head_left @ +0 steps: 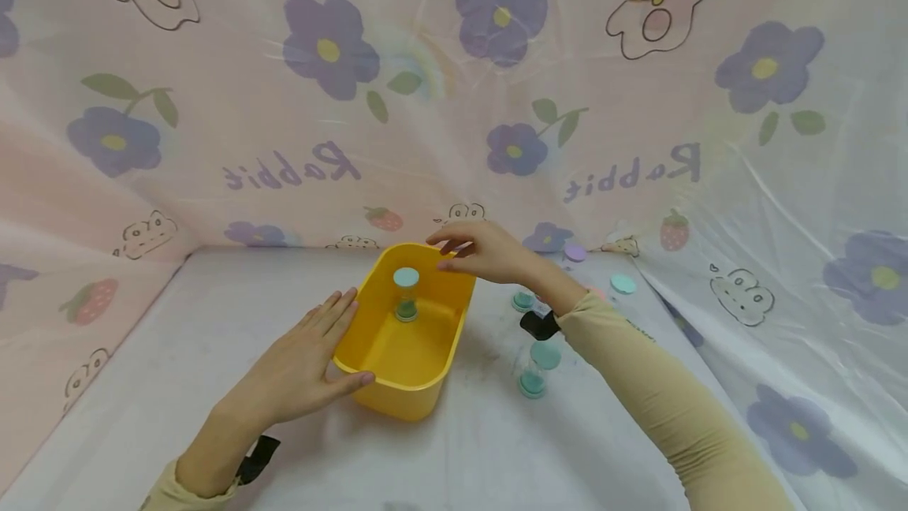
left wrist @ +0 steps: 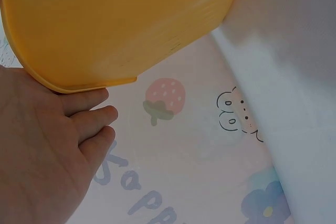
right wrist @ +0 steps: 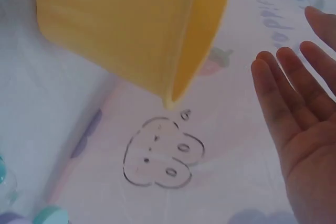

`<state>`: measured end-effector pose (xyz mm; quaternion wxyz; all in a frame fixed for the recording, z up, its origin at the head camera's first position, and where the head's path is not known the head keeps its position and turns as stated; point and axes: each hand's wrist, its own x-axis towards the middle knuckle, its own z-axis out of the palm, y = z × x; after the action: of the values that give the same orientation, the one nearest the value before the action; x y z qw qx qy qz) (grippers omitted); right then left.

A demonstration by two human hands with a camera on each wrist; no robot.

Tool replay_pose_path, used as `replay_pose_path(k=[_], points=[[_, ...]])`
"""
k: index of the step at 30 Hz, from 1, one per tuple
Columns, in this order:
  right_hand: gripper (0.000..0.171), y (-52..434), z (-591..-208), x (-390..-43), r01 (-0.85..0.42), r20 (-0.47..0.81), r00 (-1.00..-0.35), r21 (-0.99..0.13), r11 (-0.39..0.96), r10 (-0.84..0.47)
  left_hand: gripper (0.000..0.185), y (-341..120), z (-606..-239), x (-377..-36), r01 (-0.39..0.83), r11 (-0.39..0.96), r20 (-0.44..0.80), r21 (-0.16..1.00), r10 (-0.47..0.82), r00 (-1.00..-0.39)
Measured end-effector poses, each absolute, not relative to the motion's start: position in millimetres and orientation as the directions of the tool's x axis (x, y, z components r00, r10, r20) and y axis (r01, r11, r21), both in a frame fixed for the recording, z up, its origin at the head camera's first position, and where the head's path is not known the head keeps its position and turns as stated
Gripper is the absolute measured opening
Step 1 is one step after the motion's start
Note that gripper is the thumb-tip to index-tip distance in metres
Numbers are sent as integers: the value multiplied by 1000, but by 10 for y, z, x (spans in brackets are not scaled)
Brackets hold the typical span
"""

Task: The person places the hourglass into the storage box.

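Note:
A yellow plastic tub point(head_left: 407, 345) stands in the middle of the white table. Inside it, near the far end, a small sand timer point(head_left: 406, 294) with pale green caps stands upright. My left hand point(head_left: 312, 361) lies flat against the tub's left wall, fingers straight, thumb by the near rim; the left wrist view shows the left hand point(left wrist: 47, 145) under the tub point(left wrist: 115, 19) rim. My right hand point(head_left: 475, 251) hovers over the tub's far right corner, fingers relaxed and empty; the right wrist view shows the right hand's open palm point(right wrist: 304, 129) beside the tub point(right wrist: 131, 30).
Another green sand timer point(head_left: 535, 369) stands right of the tub, one more point(head_left: 523, 300) sits behind my right wrist. A purple cap point(head_left: 574, 251) and a green cap point(head_left: 623, 284) lie near the back right corner. Flower-printed sheeting point(head_left: 454, 85) walls the table.

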<state>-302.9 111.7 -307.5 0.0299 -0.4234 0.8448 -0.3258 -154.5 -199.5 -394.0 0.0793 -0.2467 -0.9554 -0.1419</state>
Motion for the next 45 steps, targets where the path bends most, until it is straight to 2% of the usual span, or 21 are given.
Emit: replay_pose_path(k=[9,20,28,35,45], points=[[40,1571,-3036,-2787,-683,313,-670,-615,394,-673,104,-2003,-3947,-1552,489,838,221,241,444,-868],[39,2173,-3280,-2512,-598,338,-774,-668,443,-536,104,-2003,-3956,-1551,491,840,231,233,442,-867],[40,2466,-3618,-2326,-567,358,-787,-742,359,-502,104,-1998,-3947,-1549,490,840,223,234,444,-868],[43,2620,-3954,-2193,-567,364,-767,-770,292,-528,103,-1990,-3950,-1549,491,838,228,239,443,-867],[46,2705,-4236,-2078,-502,292,-792,-811,301,-535,104,-2000,-3970,-1547,494,840,240,227,443,-864]])
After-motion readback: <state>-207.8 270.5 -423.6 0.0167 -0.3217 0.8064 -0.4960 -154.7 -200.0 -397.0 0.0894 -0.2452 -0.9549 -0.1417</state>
